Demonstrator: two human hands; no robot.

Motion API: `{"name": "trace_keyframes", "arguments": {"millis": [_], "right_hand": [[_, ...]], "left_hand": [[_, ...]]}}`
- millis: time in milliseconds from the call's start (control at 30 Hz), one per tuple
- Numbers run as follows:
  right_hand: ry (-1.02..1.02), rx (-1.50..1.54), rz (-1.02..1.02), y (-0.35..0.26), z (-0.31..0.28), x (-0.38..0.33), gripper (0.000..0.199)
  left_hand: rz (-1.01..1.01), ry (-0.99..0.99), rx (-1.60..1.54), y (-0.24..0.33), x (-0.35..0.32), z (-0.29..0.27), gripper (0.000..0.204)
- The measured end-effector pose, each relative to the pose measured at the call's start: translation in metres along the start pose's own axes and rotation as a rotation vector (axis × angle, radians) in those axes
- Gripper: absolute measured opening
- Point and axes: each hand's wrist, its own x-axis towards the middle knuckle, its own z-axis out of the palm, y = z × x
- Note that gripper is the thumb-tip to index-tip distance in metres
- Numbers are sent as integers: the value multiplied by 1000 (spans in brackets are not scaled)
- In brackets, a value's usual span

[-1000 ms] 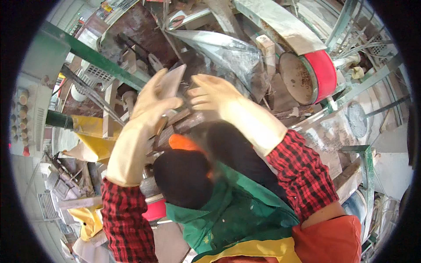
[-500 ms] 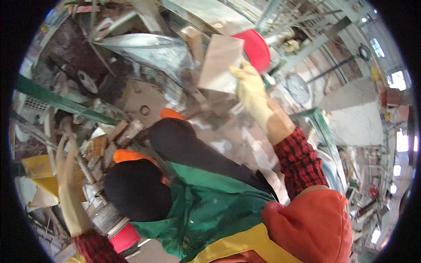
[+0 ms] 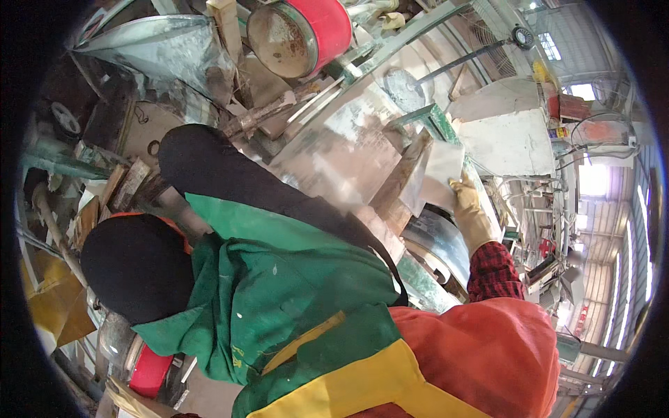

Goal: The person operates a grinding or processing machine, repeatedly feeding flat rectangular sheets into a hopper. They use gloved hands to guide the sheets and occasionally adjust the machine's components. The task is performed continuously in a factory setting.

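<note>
My right hand [image 3: 473, 216], in a pale yellow work glove, is closed on the near edge of a pale rectangular slab [image 3: 444, 164]. It holds the slab on the right, beside a green metal frame [image 3: 437, 124] and above a dark rounded metal drum [image 3: 440, 240]. A wooden beam [image 3: 402, 175] lies just left of the slab. My left hand [image 3: 132, 402], gloved too, is low at the left edge of the view, its fingers stretched out near a red-banded drum [image 3: 150, 373]. That hand is partly cut off, and nothing shows in it.
A red drum with a stained, dusty top [image 3: 282, 40] stands at the far side. Left of it is a wrinkled plastic sheet [image 3: 157, 52]. Wood scraps [image 3: 136, 182] lie by my knees. A yellow bin-like piece [image 3: 56, 299] is at the left, and a large pale board [image 3: 502, 139] at the right.
My right hand has carried the slab from beside the far red drum to the right and nearer. My left hand has moved down toward the lower edge. My body and view have turned right.
</note>
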Motion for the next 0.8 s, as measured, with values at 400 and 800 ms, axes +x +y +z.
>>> {"name": "trace_keyframes", "arguments": {"millis": [400, 800], "right_hand": [[132, 270, 7, 85, 20, 12, 60], [31, -1429, -611, -3, 85, -24, 45]], "left_hand": [[-178, 17, -59, -4, 1, -13, 54], [323, 102, 639, -102, 16, 7, 51]]}}
